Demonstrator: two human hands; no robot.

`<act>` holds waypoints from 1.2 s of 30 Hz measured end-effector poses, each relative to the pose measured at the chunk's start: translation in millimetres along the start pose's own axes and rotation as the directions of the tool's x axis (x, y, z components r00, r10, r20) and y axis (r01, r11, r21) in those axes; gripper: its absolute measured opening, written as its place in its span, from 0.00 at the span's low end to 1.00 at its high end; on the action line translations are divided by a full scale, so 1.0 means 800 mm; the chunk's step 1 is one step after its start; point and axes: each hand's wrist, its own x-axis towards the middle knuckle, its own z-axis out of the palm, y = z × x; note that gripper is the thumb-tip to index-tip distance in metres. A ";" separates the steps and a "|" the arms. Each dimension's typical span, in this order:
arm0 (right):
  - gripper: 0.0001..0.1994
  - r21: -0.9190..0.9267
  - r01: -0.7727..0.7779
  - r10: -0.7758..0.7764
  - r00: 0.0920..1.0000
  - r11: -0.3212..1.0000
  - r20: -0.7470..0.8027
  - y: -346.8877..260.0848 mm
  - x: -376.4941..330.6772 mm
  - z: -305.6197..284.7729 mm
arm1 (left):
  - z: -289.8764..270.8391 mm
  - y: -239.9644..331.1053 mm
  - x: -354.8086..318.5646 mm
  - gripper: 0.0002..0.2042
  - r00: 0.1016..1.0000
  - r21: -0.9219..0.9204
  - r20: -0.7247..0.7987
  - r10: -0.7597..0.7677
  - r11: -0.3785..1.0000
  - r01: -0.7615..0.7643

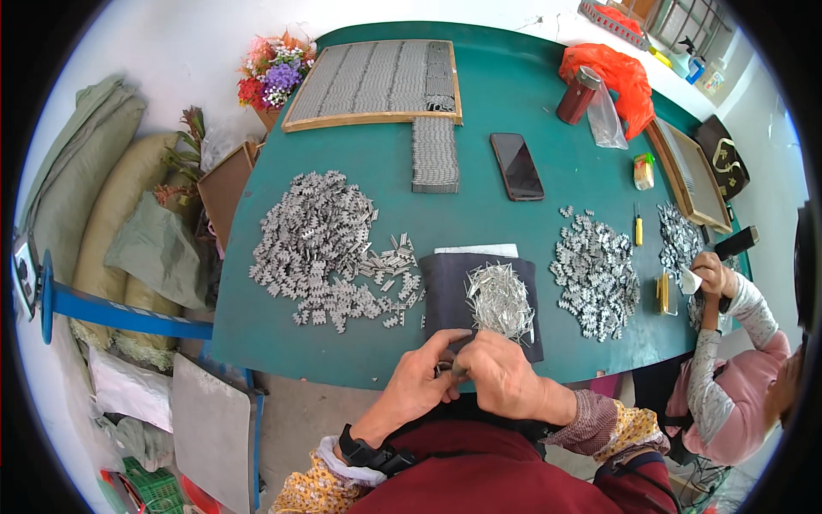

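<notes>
My left hand (413, 377) and my right hand (505, 374) meet at the table's near edge, fingers closed together. Something small and dark shows between them, mostly hidden by the fingers. Just beyond my right hand lies a heap of thin silver pins (499, 300) on a dark folded cloth (443, 291), with white paper (477, 250) at its far edge. A large heap of small grey notched metal pieces (312, 227) spreads to the left of the cloth. Another heap of notched pieces (593, 278) lies to the right.
On the green table (368, 154) are a wooden-framed tray (368, 81) of linked rows, a linked metal strip (435, 154), a phone (517, 167), a red-brown flask (579, 96) and a yellow-handled screwdriver (639, 227). At right, a co-worker's hands (712, 274) hold something white.
</notes>
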 end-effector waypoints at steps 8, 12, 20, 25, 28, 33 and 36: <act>0.11 0.213 -0.348 0.355 0.935 0.913 0.010 0.011 -0.007 -0.002 | 0.000 0.012 0.004 0.22 1.000 -0.108 -0.009 -0.021 0.994 0.020; 0.14 0.205 -0.341 0.357 0.933 0.918 -0.047 0.004 -0.024 0.001 | 0.002 0.002 0.006 0.23 0.999 -0.165 -0.045 0.011 0.986 -0.018; 0.21 0.081 -0.259 0.265 0.962 0.962 -0.070 -0.005 -0.028 -0.007 | 0.001 0.014 0.011 0.22 0.998 -0.091 -0.022 0.051 0.994 -0.053; 0.20 0.147 -0.269 0.283 0.956 0.952 -0.081 -0.006 -0.022 -0.008 | 0.003 0.019 0.006 0.22 0.999 -0.152 0.001 0.048 0.987 -0.047; 0.19 0.206 -0.322 0.339 0.939 0.924 -0.057 0.000 -0.030 -0.003 | 0.001 0.011 0.012 0.23 0.999 -0.134 0.010 0.042 0.990 -0.041; 0.20 0.173 -0.326 0.342 0.937 0.930 -0.075 -0.002 -0.028 -0.003 | -0.002 0.010 0.016 0.13 0.997 -0.323 0.073 0.002 0.946 0.022; 0.21 0.127 -0.310 0.322 0.941 0.942 -0.098 -0.002 -0.030 -0.001 | 0.001 0.006 0.015 0.06 0.996 -0.424 0.059 -0.061 0.902 0.080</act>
